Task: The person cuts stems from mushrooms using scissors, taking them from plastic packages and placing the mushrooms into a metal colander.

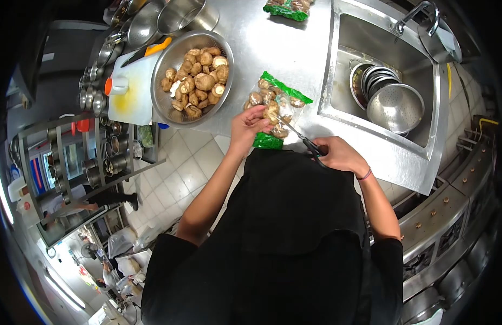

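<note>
My left hand is closed, its thumb and fingers pinching a brown mushroom at the near side of a clear plastic bag with green ends. Several more mushrooms show in the bag, which lies on the steel counter. In my right hand is a pair of black-handled scissors, its blades pointing toward that mushroom. Whether the blades touch the mushroom's stem or the plastic, I cannot tell. To the left of the bag stands a steel bowl holding many brown mushrooms.
Right of the bag, a steel sink holds a colander and stacked bowls under a tap. Another green-ended bag lies at the back. A white cutting board with an orange-handled knife and white cup sits left.
</note>
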Demonstrator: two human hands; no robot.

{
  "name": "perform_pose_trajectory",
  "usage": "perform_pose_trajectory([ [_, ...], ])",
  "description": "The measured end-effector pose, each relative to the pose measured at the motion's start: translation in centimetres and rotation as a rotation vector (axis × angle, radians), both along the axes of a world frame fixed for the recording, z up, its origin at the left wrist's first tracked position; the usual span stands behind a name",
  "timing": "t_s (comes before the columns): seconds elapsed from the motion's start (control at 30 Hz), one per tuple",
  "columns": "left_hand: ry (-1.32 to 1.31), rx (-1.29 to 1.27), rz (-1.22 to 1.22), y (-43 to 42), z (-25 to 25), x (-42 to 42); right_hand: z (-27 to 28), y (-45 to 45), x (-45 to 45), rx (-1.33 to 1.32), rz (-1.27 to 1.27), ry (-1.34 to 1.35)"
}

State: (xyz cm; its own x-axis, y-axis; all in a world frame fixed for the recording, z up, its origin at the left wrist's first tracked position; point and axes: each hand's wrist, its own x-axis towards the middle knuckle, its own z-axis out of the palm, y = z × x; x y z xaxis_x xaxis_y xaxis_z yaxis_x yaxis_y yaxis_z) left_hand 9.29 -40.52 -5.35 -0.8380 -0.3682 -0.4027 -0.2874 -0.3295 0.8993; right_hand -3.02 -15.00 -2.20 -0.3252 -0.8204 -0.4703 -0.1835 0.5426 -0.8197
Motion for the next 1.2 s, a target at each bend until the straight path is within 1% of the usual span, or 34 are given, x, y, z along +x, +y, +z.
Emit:
perform_pose_trajectory([
  [0.1,-0.021,-0.045,-0.009,0.4,0.0,-0.2,-0.7,-0.6,-0.1,-0.029,-0.052,-0.011],
  [0.17,0.018,-0.025,-0.050,0.1,-0.6,0.2,-1.6,-0.7,-0.1,-0.007,-0.089,-0.344],
  [0.2,0.018,-0.026,-0.046,-0.1,-0.8,0.4,-1.9,-0.8,-0.1,-0.007,-0.085,-0.344],
  [0.27,0.005,-0.028,-0.062,-0.4,-0.4,0.9,-2.1,-1.2,0.2,-0.136,-0.147,-0.521],
  [0.3,0.002,-0.028,-0.060,-0.5,0.1,1.1,-1.8,-1.3,0.1,-0.136,-0.144,-0.524],
  [0.37,-0.021,-0.074,-0.016,-0.9,1.9,1.5,-1.1,-1.4,-0.5,0.021,-0.162,-0.511],
  [0.4,-0.024,-0.231,0.022,-1.8,2.6,2.2,-1.4,-1.5,-0.7,0.018,-0.162,-0.510],
  [0.43,-0.026,-0.387,0.056,-3.2,3.4,2.8,-1.9,-1.4,-0.9,0.033,-0.155,-0.564],
  [0.47,0.058,-0.457,0.153,-4.5,4.8,2.6,-2.3,-1.2,-0.9,0.050,-0.150,-0.620],
  [0.5,0.140,-0.524,0.255,-5.9,6.2,2.1,-2.6,-1.0,-0.9,0.053,-0.152,-0.620],
  [0.57,0.025,-0.805,0.338,-10.1,7.2,1.8,-3.0,-0.8,-0.7,0.016,-0.325,-0.863],
  [0.6,-0.136,-1.022,0.307,-11.7,7.7,1.3,-2.5,-0.6,-0.7,0.022,-0.312,-0.862],
  [0.67,-0.055,-1.518,0.276,-12.4,7.7,0.1,-1.1,0.0,-0.7,-0.004,-0.391,-0.928],
  [0.7,-0.047,-1.515,0.274,-11.5,8.0,-0.7,-1.1,0.6,-0.8,-0.035,-0.349,-0.932],
  [0.73,0.047,-1.370,0.164,-9.5,7.9,-1.6,-0.9,1.3,-1.0,-0.031,-0.361,-0.929],
  [0.77,0.132,-1.221,0.060,-7.2,7.5,-2.2,-0.5,2.0,-1.2,-0.067,-0.321,-0.912],
  [0.8,0.097,-1.129,-0.165,-5.0,6.1,-2.4,0.0,2.4,-1.4,-0.103,-0.274,-0.894],
  [0.83,0.063,-1.032,-0.383,-2.8,4.2,-2.6,1.1,2.7,-1.5,-0.108,-0.261,-0.819],
  [0.87,-0.010,-0.934,-0.480,-1.0,2.4,-3.4,1.1,3.1,-1.4,-0.106,-0.255,-0.818],
  [0.9,-0.082,-0.834,-0.579,0.5,1.2,-4.3,1.0,3.6,-1.3,-0.132,-0.238,-0.734],
  [0.93,-0.080,-0.832,-0.587,1.5,0.7,-5.2,0.9,4.1,-1.2,-0.158,-0.231,-0.652],
  [1.0,-0.052,-1.098,-0.418,3.6,-0.2,-6.4,2.1,4.3,-0.7,-0.189,-0.268,-0.637],
  [1.03,-0.028,-1.157,-0.362,4.0,-0.9,-7.0,2.2,4.5,-0.4,-0.196,-0.333,-0.620],
  [1.07,-0.022,-1.153,-0.366,4.4,-1.1,-7.7,2.2,4.6,-0.3,-0.207,-0.392,-0.598],
  [1.13,-0.131,-1.246,-0.358,4.7,-1.4,-8.6,2.1,4.6,-0.1,-0.210,-0.420,-0.588],
  [1.17,-0.131,-1.250,-0.358,4.8,-0.7,-8.9,2.1,4.5,0.0,-0.214,-0.446,-0.582],
  [1.2,-0.205,-1.176,-0.361,4.9,0.1,-9.2,2.1,4.3,0.0,-0.219,-0.447,-0.584],
])
